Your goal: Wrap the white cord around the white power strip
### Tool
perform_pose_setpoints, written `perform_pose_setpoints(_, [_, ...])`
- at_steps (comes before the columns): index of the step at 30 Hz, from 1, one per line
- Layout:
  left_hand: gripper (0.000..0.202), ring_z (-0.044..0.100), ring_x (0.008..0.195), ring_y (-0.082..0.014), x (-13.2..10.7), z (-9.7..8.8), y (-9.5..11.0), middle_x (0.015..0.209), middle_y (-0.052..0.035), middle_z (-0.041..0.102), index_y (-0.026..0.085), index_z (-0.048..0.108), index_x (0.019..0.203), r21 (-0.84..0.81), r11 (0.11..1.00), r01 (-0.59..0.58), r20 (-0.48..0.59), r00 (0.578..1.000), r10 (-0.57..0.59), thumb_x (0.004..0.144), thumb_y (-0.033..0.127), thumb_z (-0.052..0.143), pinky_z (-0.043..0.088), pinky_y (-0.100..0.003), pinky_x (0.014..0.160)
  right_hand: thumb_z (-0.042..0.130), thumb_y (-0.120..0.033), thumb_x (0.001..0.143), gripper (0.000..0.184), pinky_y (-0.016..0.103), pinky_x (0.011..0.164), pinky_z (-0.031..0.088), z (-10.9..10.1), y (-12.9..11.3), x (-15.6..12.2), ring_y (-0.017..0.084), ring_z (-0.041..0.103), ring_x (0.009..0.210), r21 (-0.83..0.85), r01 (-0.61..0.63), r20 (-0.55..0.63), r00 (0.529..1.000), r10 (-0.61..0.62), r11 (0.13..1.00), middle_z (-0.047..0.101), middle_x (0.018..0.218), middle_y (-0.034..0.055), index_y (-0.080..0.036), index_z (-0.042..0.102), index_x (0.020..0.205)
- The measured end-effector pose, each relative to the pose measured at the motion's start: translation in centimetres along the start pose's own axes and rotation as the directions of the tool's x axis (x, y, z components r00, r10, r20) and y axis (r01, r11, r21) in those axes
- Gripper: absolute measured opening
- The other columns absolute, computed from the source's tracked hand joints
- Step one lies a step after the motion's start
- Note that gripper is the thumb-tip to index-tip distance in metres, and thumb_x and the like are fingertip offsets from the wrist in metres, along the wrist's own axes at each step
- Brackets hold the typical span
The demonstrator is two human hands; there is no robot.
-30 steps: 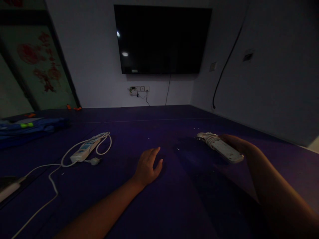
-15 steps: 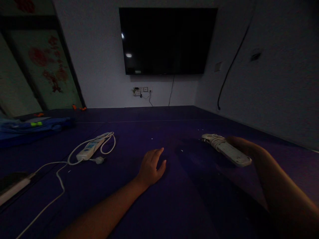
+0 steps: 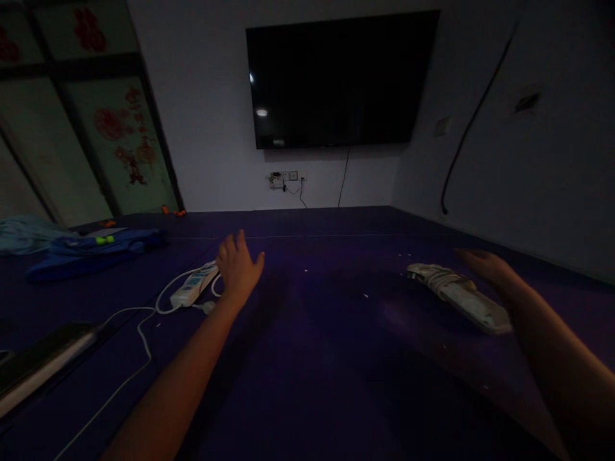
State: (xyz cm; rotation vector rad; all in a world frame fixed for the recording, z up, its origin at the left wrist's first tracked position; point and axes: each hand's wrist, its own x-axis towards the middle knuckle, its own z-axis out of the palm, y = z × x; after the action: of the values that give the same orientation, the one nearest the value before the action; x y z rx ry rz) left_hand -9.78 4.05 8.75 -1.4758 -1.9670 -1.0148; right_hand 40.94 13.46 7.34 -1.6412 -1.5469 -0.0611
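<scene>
My left hand (image 3: 237, 266) is raised over the dark purple floor mat (image 3: 312, 358), fingers spread, holding nothing. It hovers just right of a white power strip (image 3: 193, 287) whose loose cord (image 3: 144, 323) trails toward me. My right hand (image 3: 485, 264) is open with fingers stretched out, just beyond a second white power strip (image 3: 461, 298) with its cord wrapped round it. That strip lies on the mat, and the hand does not grip it.
A dark television (image 3: 341, 80) hangs on the far wall above wall sockets (image 3: 287, 177). Blue folded cloth (image 3: 96, 250) lies at the left. A long pale object (image 3: 43, 365) rests at the near left. Sliding doors with red decals (image 3: 120, 134) stand at the left.
My left hand lifted off the mat and moved left toward the strip with the loose cord. My right hand let go of the wrapped strip, which now lies on the mat.
</scene>
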Motion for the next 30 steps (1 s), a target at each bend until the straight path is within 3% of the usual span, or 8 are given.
perform_pose_setpoints(3, [0.088,0.032,0.121,-0.0407,2.4,-0.8,-4.7,0.134,-0.0245,0.035,0.009,0.028,0.136,0.164,0.968,0.191,0.068,0.976,-0.205,0.068,0.059,0.056,0.035,-0.052,0.091,0.042,-0.044,0.082,0.036,0.044,0.082,0.042,0.7,-6.0,-1.4,0.033,0.057,0.099,-0.073,-0.001,-0.076,0.997,-0.005,0.997,0.064,0.099,0.0188,-0.016,0.065,0.084])
perform_pose_setpoints(6, [0.097,0.034,0.120,-0.0437,3.2,-0.7,-8.6,0.131,-0.0287,0.037,0.004,0.032,0.133,0.279,0.910,0.306,0.247,0.893,-0.376,0.062,0.067,0.055,0.035,-0.055,0.088,0.038,-0.039,0.087,0.037,0.035,0.077,0.045,2.9,-13.2,-4.9,0.026,0.061,0.092,-0.030,0.187,-0.089,0.978,-0.189,0.982,0.066,0.100,0.0134,-0.016,0.064,0.096])
perform_pose_setpoints(8, [0.098,0.034,0.120,-0.0439,3.2,-0.3,-10.3,0.131,-0.0291,0.038,0.004,0.036,0.130,0.333,0.881,0.336,0.341,0.828,-0.445,0.060,0.070,0.053,0.035,-0.055,0.088,0.038,-0.036,0.088,0.033,0.033,0.073,0.045,5.2,-17.1,-8.0,0.023,0.062,0.083,-0.050,0.360,-0.021,0.932,-0.361,0.932,0.067,0.093,0.0112,-0.015,0.065,0.092])
perform_pose_setpoints(10, [0.100,0.033,0.121,-0.0445,3.1,0.2,-11.3,0.132,-0.0294,0.037,0.004,0.038,0.130,0.376,0.862,0.339,0.424,0.765,-0.485,0.057,0.071,0.054,0.035,-0.055,0.089,0.040,-0.032,0.089,0.030,0.031,0.073,0.045,7.4,-19.5,-11.1,0.021,0.061,0.082,-0.053,0.542,0.078,0.839,-0.538,0.838,0.067,0.089,0.0089,-0.016,0.065,0.087])
perform_pose_setpoints(13, [0.104,0.032,0.124,-0.0446,2.9,1.0,-12.0,0.136,-0.0279,0.034,0.007,0.038,0.131,0.400,0.858,0.322,0.499,0.709,-0.499,0.052,0.071,0.057,0.035,-0.055,0.089,0.040,-0.028,0.089,0.028,0.030,0.070,0.043,10.2,-20.3,-14.7,0.019,0.059,0.075,-0.050,0.717,0.220,0.687,-0.693,0.695,0.066,0.079,0.0069,-0.017,0.064,0.081])
perform_pose_setpoints(16, [0.106,0.034,0.123,-0.0449,2.8,1.6,-12.4,0.137,-0.0261,0.034,0.011,0.037,0.133,0.385,0.869,0.311,0.531,0.695,-0.484,0.048,0.070,0.061,0.036,-0.056,0.089,0.039,-0.026,0.090,0.029,0.029,0.070,0.042,11.7,-19.4,-16.6,0.018,0.058,0.075,-0.027,0.786,0.267,0.601,-0.753,0.618,0.065,0.079,0.0070,-0.017,0.064,0.079])
perform_pose_setpoints(26, [0.109,0.027,0.126,-0.0465,1.9,2.2,-13.3,0.145,-0.0242,0.020,0.012,0.026,0.139,0.366,0.867,0.338,0.526,0.694,-0.492,0.052,0.069,0.058,0.029,-0.061,0.093,0.036,-0.025,0.091,0.030,0.027,0.067,0.041,12.3,-18.3,-16.9,0.016,0.057,0.073,-0.011,0.774,0.274,0.611,-0.743,0.633,0.063,0.078,0.0071,-0.016,0.063,0.079])
perform_pose_setpoints(30, [0.107,0.027,0.126,-0.0468,1.6,2.5,-13.6,0.148,-0.0198,0.013,0.013,0.024,0.140,0.347,0.872,0.345,0.499,0.720,-0.483,0.054,0.067,0.058,0.030,-0.061,0.093,0.036,-0.024,0.091,0.031,0.028,0.068,0.042,12.3,-18.5,-17.0,0.016,0.058,0.074,-0.016,0.767,0.275,0.620,-0.734,0.642,0.064,0.078,0.0074,-0.016,0.064,0.079])
